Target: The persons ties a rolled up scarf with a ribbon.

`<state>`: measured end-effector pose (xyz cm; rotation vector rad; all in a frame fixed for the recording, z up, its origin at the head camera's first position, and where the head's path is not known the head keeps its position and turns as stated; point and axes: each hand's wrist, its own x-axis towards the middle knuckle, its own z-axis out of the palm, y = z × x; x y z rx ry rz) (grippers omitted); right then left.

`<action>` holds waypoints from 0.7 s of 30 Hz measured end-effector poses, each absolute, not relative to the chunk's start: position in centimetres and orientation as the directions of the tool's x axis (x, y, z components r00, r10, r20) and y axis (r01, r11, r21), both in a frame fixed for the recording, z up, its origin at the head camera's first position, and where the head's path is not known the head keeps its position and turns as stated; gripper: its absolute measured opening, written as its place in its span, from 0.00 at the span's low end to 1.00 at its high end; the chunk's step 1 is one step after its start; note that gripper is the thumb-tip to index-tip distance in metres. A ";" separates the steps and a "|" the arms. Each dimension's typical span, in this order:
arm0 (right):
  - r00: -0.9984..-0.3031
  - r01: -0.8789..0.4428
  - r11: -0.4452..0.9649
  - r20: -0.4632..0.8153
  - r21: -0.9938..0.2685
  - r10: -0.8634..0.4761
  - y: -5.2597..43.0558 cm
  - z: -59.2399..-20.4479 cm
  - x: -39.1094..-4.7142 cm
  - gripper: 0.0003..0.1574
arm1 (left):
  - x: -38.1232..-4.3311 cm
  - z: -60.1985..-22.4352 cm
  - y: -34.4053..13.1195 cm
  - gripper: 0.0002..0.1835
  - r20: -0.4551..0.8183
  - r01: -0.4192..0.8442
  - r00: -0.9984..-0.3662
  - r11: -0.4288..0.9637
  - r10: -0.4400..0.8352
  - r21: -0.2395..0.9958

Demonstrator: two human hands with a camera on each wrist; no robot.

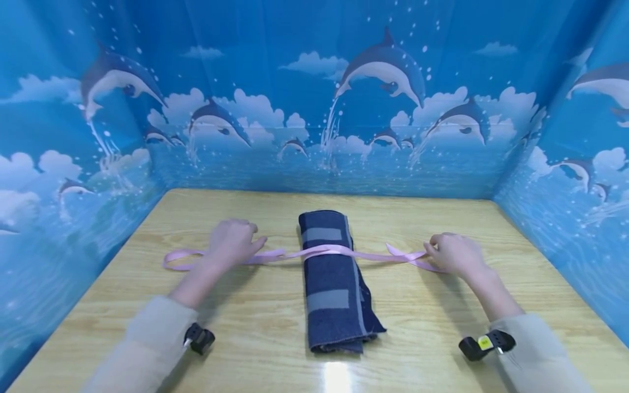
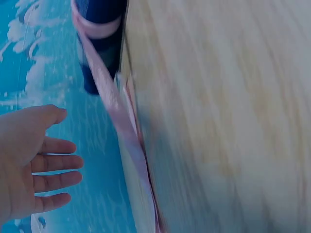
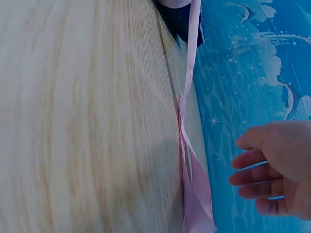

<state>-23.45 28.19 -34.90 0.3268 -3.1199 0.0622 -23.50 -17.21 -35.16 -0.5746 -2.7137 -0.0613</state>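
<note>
A rolled dark blue denim cloth (image 1: pixel 330 275) with lighter blue bands lies lengthwise on the table, its near end slightly fanned out. Around its middle runs a pink ribbon (image 1: pixel 329 250), whose tails stretch out to both sides. My left hand (image 1: pixel 231 240) hovers over the left tail; in the left wrist view its fingers (image 2: pixel 58 162) are straight, spread and apart from the ribbon. Beside the right tail is my right hand (image 1: pixel 457 254), overlapping it in the head view. The right wrist view shows that hand's fingers (image 3: pixel 255 174) loosely bent, holding nothing.
The wood-grain table (image 1: pixel 265 338) is bordered at the back and sides by a blue curtain (image 1: pixel 275 158) printed with dolphins. A black wrist device (image 1: pixel 199 337) sits at the left sleeve, another black device (image 1: pixel 486 344) at the right sleeve.
</note>
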 end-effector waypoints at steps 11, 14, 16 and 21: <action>-0.930 -0.351 0.932 0.149 -0.084 -0.337 25.5 -35.2 -23.4 0.12 | -23.2 -36.3 -13.9 0.18 0.293 0.485 -0.830 0.873 0.475 -0.042; -0.910 -0.394 0.915 0.178 -0.087 -0.375 24.9 -35.5 -23.5 0.11 | -23.2 -36.6 -13.6 0.18 0.279 0.488 -0.834 0.872 0.476 -0.028; -0.900 -0.416 0.905 0.183 -0.093 -0.395 24.6 -35.6 -23.5 0.11 | -23.3 -36.8 -13.4 0.17 0.268 0.491 -0.836 0.871 0.478 -0.021; -0.900 -0.428 0.897 0.135 -0.109 -0.413 24.1 -35.7 -23.5 0.14 | -23.5 -36.8 -12.9 0.16 0.257 0.541 -0.813 0.841 0.523 -0.003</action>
